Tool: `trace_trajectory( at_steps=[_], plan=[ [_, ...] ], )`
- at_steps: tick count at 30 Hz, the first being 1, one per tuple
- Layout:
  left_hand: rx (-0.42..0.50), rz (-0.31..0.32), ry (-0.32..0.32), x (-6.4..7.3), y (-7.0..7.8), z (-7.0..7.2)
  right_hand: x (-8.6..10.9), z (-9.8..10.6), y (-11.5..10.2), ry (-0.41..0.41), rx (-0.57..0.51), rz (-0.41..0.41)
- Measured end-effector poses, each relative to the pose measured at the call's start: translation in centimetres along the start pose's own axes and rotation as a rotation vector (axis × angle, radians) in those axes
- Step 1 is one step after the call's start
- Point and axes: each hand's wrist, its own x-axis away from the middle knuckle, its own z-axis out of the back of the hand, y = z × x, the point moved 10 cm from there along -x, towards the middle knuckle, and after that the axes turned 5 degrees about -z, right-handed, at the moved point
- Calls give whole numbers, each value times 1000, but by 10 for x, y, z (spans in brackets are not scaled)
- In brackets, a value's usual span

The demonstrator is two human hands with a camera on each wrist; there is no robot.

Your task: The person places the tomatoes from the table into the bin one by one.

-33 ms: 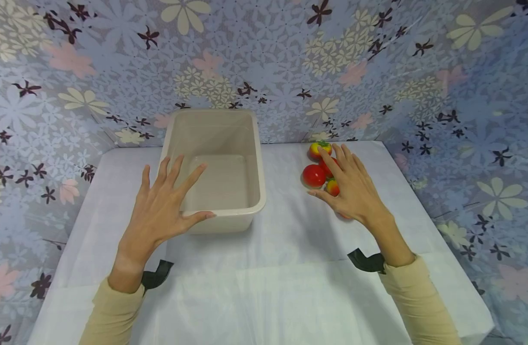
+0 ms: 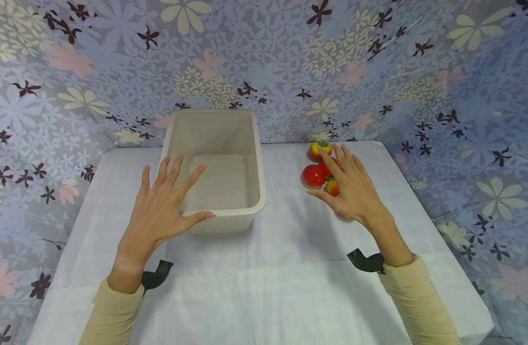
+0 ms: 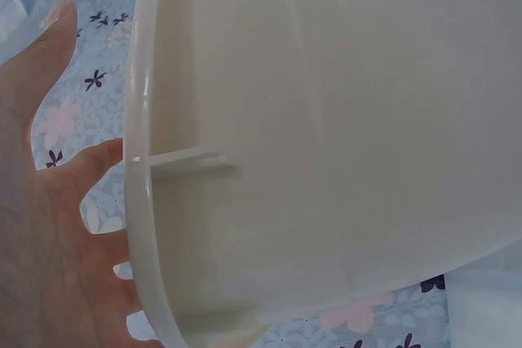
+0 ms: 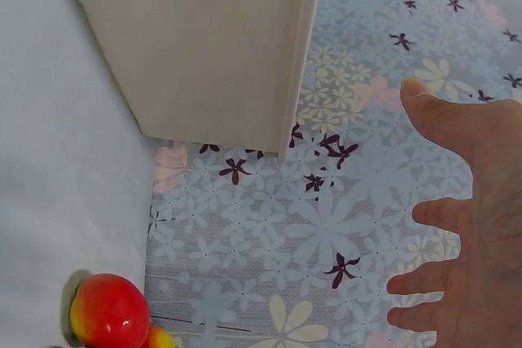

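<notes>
Fingers spread, my left hand [image 2: 158,211] hovers at the near left corner of a beige plastic bin [image 2: 227,184]; its thumb overlaps the near rim in the head view. The bin holds nothing. Over on the right, my right hand [image 2: 356,194], also spread and holding nothing, is above a cluster of shiny round fruits. Among them are a plain red one [image 2: 313,176], a red-and-yellow one with green leaves [image 2: 313,152] at the back, and a smaller red-and-yellow one [image 2: 332,187]. My right hand partly hides others. A red fruit [image 4: 114,311] appears low in the right wrist view.
A white cloth [image 2: 255,297] covers the table. Flower-patterned fabric [image 2: 281,62] rises behind it and at both sides, close to the bin's far end. Dark curved pieces [image 2: 369,261] stick out at both wrists by the sleeves.
</notes>
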Motion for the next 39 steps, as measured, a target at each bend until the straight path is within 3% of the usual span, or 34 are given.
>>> trace_trajectory(
  at_steps=[7,15,21,25,29,33,36,39],
  plan=[
    [46,30,11,5,-5,0,5,1,7,24,-25,-21],
    [339,157,143,33,-25,6,18,5,35,114,-164,-137],
    [490,301,76,54,-43,-17,29,3,61,201,-338,-195],
    [645,369,77,66,-48,-37,40,-4,78,295,-430,-215],
    [693,375,141,71,-50,-46,49,-17,96,372,-462,-256],
    [704,362,226,72,-50,-47,59,-36,112,393,-491,-316],
    [706,358,277,73,-50,-47,66,-52,126,369,-499,-386],
    [699,351,317,75,-48,-45,72,-73,137,294,-482,-457]
  ],
)
